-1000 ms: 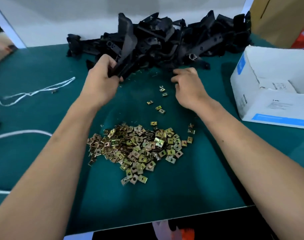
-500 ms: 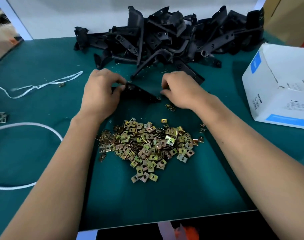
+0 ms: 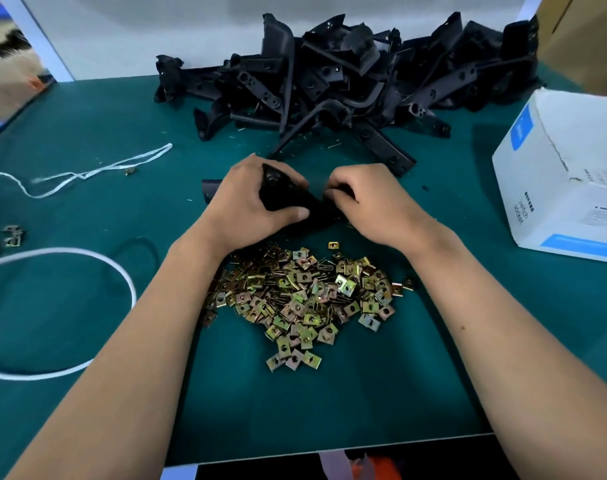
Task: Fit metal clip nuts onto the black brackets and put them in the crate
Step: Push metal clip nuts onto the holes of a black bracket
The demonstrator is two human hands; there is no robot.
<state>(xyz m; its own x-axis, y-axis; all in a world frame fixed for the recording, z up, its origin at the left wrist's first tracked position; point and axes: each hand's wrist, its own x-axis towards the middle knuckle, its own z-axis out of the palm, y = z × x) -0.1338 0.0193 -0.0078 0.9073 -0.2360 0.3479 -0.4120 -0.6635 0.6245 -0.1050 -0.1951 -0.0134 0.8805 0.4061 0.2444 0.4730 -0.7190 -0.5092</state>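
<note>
**Gripping one black bracket over the clip nut heap**

Holding a flat black plastic bracket (image 3: pixel 295 202) in a closed grip of the left hand (image 3: pixel 246 206), fingers curling over its far edge and thumb pressing along its near side. Pinching the right end of the same bracket with the curled fingers of the right hand (image 3: pixel 371 202); whether a clip nut is sitting between those fingertips cannot be told. Hovering both hands just above the dark green bench (image 3: pixel 329 403), bracket lying roughly level between them, one short black end poking out to the left of the left hand.

Lying directly below the wrists, a loose heap of small square brass-coloured metal clip nuts (image 3: pixel 305 299), spreading toward the near edge. Sitting beyond the hands, toward the back of the bench, a tangled pile of black plastic brackets (image 3: pixel 329 74). Standing at the right edge, a white cardboard box with blue stripes (image 3: pixel 565 168), well apart from the hands. Trailing across the left side, a thin white string (image 3: pixel 98 169) and a thicker looping white cord (image 3: pixel 87 254), with a few stray grey metal clips (image 3: pixel 13 235) near the far left edge.
</note>
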